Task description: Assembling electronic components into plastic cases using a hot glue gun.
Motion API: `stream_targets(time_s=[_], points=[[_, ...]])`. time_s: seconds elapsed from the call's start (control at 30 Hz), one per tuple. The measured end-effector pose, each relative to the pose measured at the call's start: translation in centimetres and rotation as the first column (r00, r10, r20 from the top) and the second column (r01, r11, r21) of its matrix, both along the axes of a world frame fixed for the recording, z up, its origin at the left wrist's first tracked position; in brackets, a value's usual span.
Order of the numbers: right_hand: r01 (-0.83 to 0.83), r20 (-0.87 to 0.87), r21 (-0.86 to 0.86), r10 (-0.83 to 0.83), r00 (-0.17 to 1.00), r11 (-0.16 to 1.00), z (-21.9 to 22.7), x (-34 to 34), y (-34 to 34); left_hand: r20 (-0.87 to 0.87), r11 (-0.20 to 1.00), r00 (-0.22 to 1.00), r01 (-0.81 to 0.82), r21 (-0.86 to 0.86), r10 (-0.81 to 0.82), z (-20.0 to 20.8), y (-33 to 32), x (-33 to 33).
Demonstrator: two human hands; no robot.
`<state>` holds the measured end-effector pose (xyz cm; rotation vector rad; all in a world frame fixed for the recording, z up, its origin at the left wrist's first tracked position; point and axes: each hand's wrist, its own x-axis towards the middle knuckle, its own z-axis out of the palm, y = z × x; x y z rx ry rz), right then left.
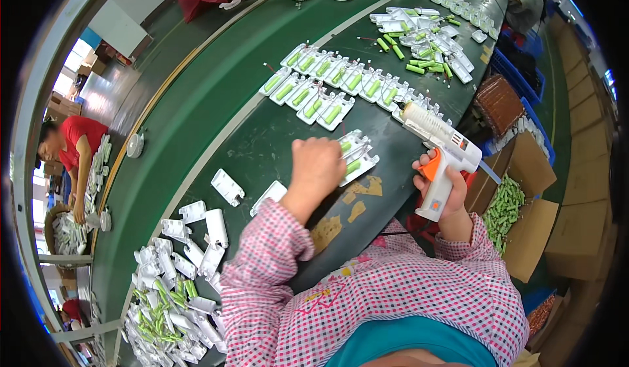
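My right hand (452,193) is wrapped round the handle of a white hot glue gun (438,131) with an orange trigger. Its nozzle points up and left, over the near end of the rows of white plastic housings (337,72). Each of these housings has a green battery cell in it and thin wires. Curled closed, my left hand (318,167) is over the bench beside two more housings with green cells (354,160); its fingertips are hidden. An unfilled white housing (268,196) lies just left of my left wrist, and another (227,187) farther left.
White housings and green cells are heaped at the lower left (164,308) and the far end (426,42). Torn brown tape (357,196) sticks to the green bench (262,141). At right stands a carton (534,219) of green cells (504,206). Co-workers in red (85,141) sit across the line.
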<state>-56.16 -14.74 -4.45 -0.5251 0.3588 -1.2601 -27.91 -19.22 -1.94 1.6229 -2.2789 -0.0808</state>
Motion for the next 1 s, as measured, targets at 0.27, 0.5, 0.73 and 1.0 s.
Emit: stream_targets(time_s=[0.27,0.5,0.73,1.0], points=[[0.01,-0.024,-0.026,-0.011,1.0,1.0,0.3,-0.8,0.1,-0.072,0.982,0.993,-0.109,-0.154,0.099,-3.6,-5.2,-5.6],[0.009,-0.045,-0.014,-0.01,0.999,1.0,-0.1,-0.8,0.0,-0.221,0.971,0.966,-0.174,-0.163,0.136,-3.7,-6.2,-5.1],[0.015,-0.019,-0.032,-0.015,1.0,0.999,-0.9,-1.2,-0.4,-0.18,0.833,0.827,-0.475,0.285,0.533,-1.9,-7.1,3.9],[-0.063,-0.014,0.001,0.063,0.998,0.998,-1.1,0.7,-0.7,-0.212,0.916,0.898,-0.348,0.199,0.387,-3.2,-9.1,3.5]])
